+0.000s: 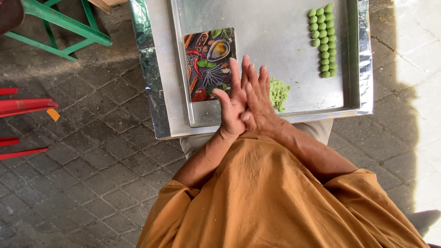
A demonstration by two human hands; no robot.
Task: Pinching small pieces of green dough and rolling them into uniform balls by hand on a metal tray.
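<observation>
At frame centre, the left hand (232, 110) and right hand (257, 103) are being pressed palm-to-palm, fingers (235, 73) straight, perhaps around dough, beside the green dough heap (278, 93) on the metal tray (275, 50).

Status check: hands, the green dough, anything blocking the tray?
Left hand and right hand pressed palm to palm, contents hidden. Green dough lump beside them; green balls rowed on tray. Nothing blocking.
</observation>
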